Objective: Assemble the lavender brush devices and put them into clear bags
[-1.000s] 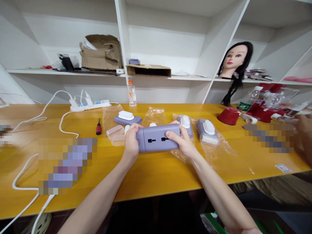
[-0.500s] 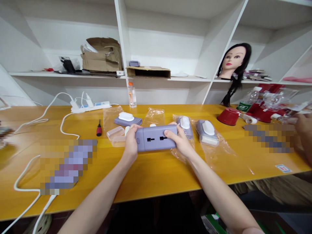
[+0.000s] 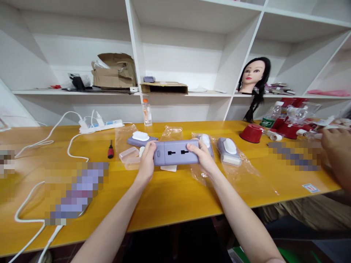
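Both my hands grip a purple power strip [image 3: 177, 152] with two black sockets on its face, held level just above the yellow table [image 3: 170, 197]. My left hand [image 3: 146, 163] clasps its left end, thumb on the front. Over its right end curl the fingers of my right hand [image 3: 204, 157]. A white piece [image 3: 169, 168] shows under the strip. Similar purple units with white tops lie behind: one [image 3: 141, 138] at the left and two in clear bags [image 3: 228, 149] at the right.
A red-handled screwdriver [image 3: 110, 150], clear plastic caps [image 3: 128, 155], a white extension strip with cables [image 3: 101, 125] and a small bottle [image 3: 146, 111] lie at the back. A red cup [image 3: 251, 133] and a mannequin head [image 3: 253, 76] stand right. Another person's hand [image 3: 336, 144] reaches in at far right.
The purple strip has shifted slightly away from me, and the white piece beneath it has come into sight. The view tilted up a little. My grip is unchanged.
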Tool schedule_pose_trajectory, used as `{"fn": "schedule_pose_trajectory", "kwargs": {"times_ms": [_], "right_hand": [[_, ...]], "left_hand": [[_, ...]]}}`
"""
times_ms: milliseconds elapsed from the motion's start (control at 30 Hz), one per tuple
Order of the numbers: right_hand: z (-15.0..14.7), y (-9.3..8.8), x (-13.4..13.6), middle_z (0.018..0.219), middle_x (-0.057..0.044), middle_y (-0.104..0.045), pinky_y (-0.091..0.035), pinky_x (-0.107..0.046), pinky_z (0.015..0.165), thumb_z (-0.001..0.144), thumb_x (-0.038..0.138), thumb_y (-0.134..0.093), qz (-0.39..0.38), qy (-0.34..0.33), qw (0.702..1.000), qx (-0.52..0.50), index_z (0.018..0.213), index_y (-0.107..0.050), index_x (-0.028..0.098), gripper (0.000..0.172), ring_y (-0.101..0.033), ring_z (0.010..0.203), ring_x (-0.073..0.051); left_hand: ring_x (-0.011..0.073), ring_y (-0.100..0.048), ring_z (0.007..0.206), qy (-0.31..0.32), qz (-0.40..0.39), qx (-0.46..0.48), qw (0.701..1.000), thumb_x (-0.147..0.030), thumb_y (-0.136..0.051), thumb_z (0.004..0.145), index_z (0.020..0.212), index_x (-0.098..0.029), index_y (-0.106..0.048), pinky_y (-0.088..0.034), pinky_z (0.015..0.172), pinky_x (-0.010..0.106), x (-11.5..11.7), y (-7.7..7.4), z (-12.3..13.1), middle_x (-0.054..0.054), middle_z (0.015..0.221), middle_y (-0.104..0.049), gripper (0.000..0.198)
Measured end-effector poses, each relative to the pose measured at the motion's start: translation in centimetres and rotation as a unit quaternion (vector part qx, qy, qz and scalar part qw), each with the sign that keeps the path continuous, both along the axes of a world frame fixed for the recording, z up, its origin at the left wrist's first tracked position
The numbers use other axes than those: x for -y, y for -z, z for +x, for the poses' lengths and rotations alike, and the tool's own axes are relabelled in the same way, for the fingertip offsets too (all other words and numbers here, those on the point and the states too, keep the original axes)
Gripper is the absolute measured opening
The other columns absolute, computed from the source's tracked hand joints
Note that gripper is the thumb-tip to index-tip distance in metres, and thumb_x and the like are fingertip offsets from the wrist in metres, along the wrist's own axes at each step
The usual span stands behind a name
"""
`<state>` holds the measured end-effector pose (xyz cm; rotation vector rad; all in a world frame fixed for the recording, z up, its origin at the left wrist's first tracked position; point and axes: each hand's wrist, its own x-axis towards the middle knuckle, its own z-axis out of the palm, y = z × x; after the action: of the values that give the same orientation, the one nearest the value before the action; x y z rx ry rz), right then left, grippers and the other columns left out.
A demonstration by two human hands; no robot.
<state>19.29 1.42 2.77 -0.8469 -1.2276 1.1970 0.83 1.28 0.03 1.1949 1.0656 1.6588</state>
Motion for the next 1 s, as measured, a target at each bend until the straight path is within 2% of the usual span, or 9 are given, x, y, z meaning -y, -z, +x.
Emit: {"fn": "schedule_pose_trajectory", "kwargs": {"times_ms": [100,167,267,400,467,600,700,800,1000], "right_hand": [[0.5,0.0,-0.3,0.073,0.0,-0.058,-0.04,-0.026,0.06,0.063,0.039,-0.072,-0.005,0.014,1.0,-0.005,0.078,-0.054,0.022,0.029,-0.052,0.065,-0.015],[0.8,-0.1,-0.4,0.074,0.0,-0.059,-0.04,-0.026,0.06,0.063,0.039,-0.071,0.002,0.012,1.0,0.002,0.079,-0.055,0.022,0.028,-0.052,0.065,-0.015],[1.1,-0.3,-0.4,0.074,0.001,-0.057,-0.04,-0.025,0.059,0.064,0.037,-0.071,0.024,0.02,0.999,0.02,0.08,-0.055,0.022,0.027,-0.051,0.065,-0.014],[1.3,-0.5,-0.2,0.073,0.002,-0.055,-0.039,-0.025,0.059,0.064,0.038,-0.07,0.046,0.033,0.998,0.038,0.08,-0.055,0.021,0.028,-0.05,0.064,-0.013],[1.3,-0.5,-0.2,0.072,0.002,-0.054,-0.039,-0.024,0.059,0.063,0.039,-0.07,0.054,0.035,0.997,0.047,0.08,-0.054,0.021,0.029,-0.049,0.063,-0.013],[1.4,-0.5,-0.2,0.073,0.002,-0.053,-0.039,-0.024,0.06,0.064,0.039,-0.069,0.072,0.039,0.994,0.068,0.08,-0.054,0.022,0.028,-0.049,0.065,-0.013],[1.6,-0.5,-0.3,0.073,0.003,-0.052,-0.039,-0.025,0.061,0.064,0.038,-0.069,0.077,0.04,0.994,0.069,0.08,-0.054,0.022,0.027,-0.049,0.065,-0.013],[1.9,-0.6,-0.4,0.075,0.003,-0.052,-0.038,-0.024,0.061,0.064,0.038,-0.069,0.078,0.029,0.994,0.066,0.082,-0.055,0.022,0.028,-0.048,0.066,-0.013],[2.2,-0.7,-0.4,0.08,0.003,-0.052,-0.038,-0.023,0.064,0.065,0.036,-0.069,0.112,0.019,0.991,0.066,0.087,-0.056,0.023,0.029,-0.048,0.071,-0.013]], "left_hand": [[0.0186,-0.056,0.086,0.067,-0.004,-0.002,0.998,-0.033,-0.052,0.071,0.104,-0.023,-0.054,-0.044,0.062,0.024,0.4,-0.6,-0.3,0.002,0.096,-0.06,0.035],[0.0199,-0.056,0.091,0.087,-0.005,-0.04,0.995,-0.026,-0.055,0.067,0.106,-0.022,-0.054,-0.044,0.064,0.024,0.7,-1.3,-0.5,0.004,0.102,-0.06,0.04],[0.0206,-0.056,0.091,0.11,-0.02,-0.089,0.99,-0.026,-0.059,0.067,0.109,-0.021,-0.054,-0.046,0.064,0.025,1.1,-1.9,-0.9,0.006,0.107,-0.059,0.042],[0.0189,-0.059,0.083,0.161,-0.046,-0.085,0.982,-0.033,-0.063,0.067,0.113,-0.024,-0.052,-0.049,0.064,0.028,1.2,-2.1,-1.6,0.005,0.107,-0.06,0.048],[0.0196,-0.059,0.086,0.177,-0.035,-0.09,0.979,-0.032,-0.065,0.066,0.113,-0.024,-0.053,-0.049,0.067,0.029,1.1,-2.1,-1.8,0.006,0.108,-0.06,0.049],[0.0204,-0.056,0.093,0.146,0.027,-0.138,0.979,-0.03,-0.063,0.068,0.108,-0.022,-0.056,-0.047,0.074,0.028,1.0,-2.1,-1.8,0.005,0.105,-0.061,0.042],[0.0191,-0.058,0.084,0.119,0.039,-0.166,0.978,-0.031,-0.061,0.071,0.111,-0.023,-0.056,-0.046,0.068,0.026,1.3,-2.2,-1.7,0.004,0.097,-0.062,0.042],[0.0181,-0.058,0.08,0.119,0.036,-0.171,0.977,-0.032,-0.059,0.072,0.114,-0.023,-0.056,-0.045,0.065,0.025,1.6,-2.4,-1.5,0.003,0.092,-0.063,0.043],[0.0213,-0.056,0.096,0.132,0.041,-0.129,0.982,-0.032,-0.06,0.071,0.117,-0.025,-0.056,-0.045,0.078,0.029,2.0,-2.8,-1.4,0.005,0.108,-0.062,0.047]]}}
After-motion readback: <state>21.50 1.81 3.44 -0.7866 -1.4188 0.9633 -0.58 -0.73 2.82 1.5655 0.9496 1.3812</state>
